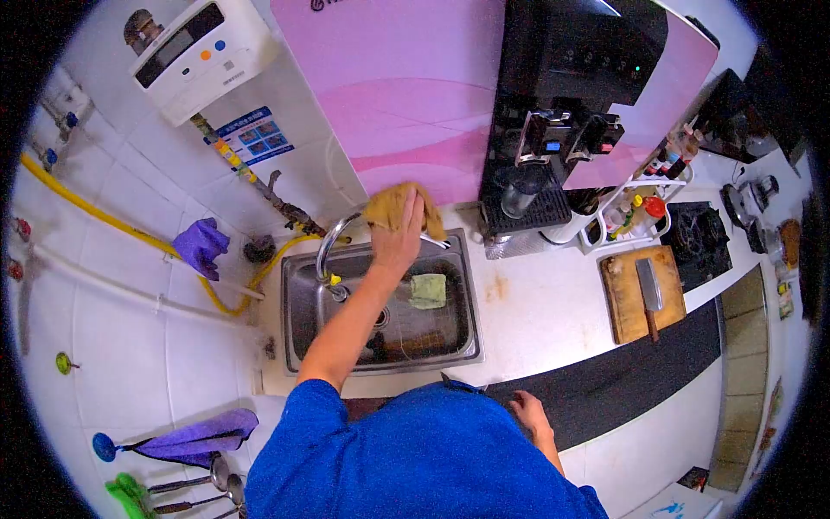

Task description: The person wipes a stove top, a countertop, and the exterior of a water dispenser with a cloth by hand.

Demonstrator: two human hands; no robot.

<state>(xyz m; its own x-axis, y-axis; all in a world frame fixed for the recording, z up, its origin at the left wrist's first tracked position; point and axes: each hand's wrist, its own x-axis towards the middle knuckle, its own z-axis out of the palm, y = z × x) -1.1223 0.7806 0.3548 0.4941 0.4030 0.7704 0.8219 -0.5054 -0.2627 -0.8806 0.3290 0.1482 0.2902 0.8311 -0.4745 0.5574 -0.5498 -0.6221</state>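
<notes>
My left hand (399,248) reaches over the sink and presses a brown cloth (389,210) against the lower part of a pink panel (406,112). Its fingers lie over the cloth and hold it. Close beneath the hand is the curved metal faucet (325,253). In the steel sink (471,303) lies a pale green cloth (428,291). My right hand (531,413) hangs low beside my body, near the counter's front edge, with its fingers loosely bent and apart. I see nothing in it.
Right of the panel stands a black water dispenser (577,65) with a glass (519,195) on its tray. A cleaver (648,285) lies on a wooden cutting board (618,298). Further right is a black stove (696,251). A yellow hose (95,208) runs along the left wall.
</notes>
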